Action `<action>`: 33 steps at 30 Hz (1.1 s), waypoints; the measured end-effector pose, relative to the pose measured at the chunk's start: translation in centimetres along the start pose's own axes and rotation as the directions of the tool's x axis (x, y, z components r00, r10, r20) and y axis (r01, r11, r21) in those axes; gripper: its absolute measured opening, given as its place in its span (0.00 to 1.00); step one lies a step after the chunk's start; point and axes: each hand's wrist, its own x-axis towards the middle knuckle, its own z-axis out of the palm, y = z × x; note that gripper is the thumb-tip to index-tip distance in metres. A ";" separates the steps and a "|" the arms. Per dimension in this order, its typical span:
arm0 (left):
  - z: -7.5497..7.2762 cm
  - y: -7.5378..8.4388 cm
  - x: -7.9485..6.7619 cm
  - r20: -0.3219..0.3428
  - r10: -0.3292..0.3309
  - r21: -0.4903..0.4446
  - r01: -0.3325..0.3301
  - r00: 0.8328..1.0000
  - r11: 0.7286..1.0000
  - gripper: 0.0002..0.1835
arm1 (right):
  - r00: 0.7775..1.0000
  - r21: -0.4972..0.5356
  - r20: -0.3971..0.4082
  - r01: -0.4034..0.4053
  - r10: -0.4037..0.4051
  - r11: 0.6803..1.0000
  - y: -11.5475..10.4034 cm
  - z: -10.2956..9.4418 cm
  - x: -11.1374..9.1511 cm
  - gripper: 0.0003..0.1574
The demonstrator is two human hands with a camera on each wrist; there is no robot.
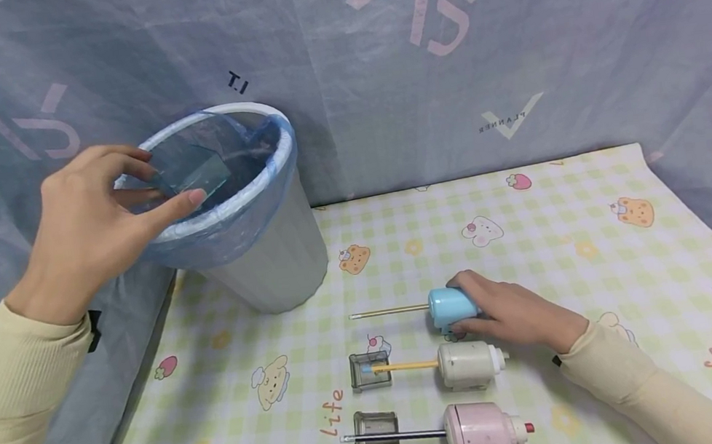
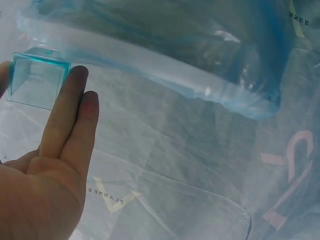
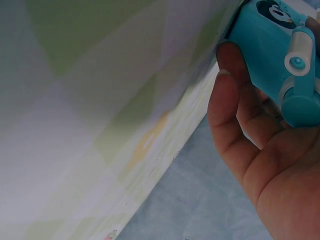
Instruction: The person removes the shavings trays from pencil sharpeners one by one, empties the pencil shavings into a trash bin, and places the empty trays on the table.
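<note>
My left hand [image 1: 86, 223] pinches a clear blue shavings drawer [image 1: 208, 173] between thumb and fingers, tilted over the mouth of a bin [image 1: 282, 267]. Seen from the left wrist, the drawer [image 2: 35, 82] is a see-through box beside the bin's bagged rim. On the table my right hand [image 1: 518, 310] grips a blue crank pencil sharpener [image 1: 451, 306], from which a pencil [image 1: 389, 312] sticks out to the left. The right wrist view shows the fingers along the side of this sharpener [image 3: 265, 55], near its crank handle [image 3: 299, 60].
A blue bag [image 1: 236, 243] lines the bin. Nearer me lie a white sharpener [image 1: 467, 364] with a yellow pencil [image 1: 408, 366] and a pink sharpener [image 1: 477, 431] with a dark pencil [image 1: 420, 434]. Grey drawers [image 1: 381, 384] lie by both pencils. Cloth [image 1: 382, 102] hangs behind the table.
</note>
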 end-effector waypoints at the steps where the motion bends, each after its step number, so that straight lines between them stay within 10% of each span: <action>1: 0.0 0.1 -0.1 -0.001 0.007 -0.004 -0.007 1.000 1.000 0.29 | 1.000 0.000 0.000 0.000 0.000 1.000 0.0 0.0 0.0 0.32; 33: 1.9 4.3 -2.7 -0.051 0.277 -0.101 -0.281 0.959 0.954 0.24 | 1.000 0.006 -0.002 -0.007 0.008 1.000 0.0 0.0 0.0 0.32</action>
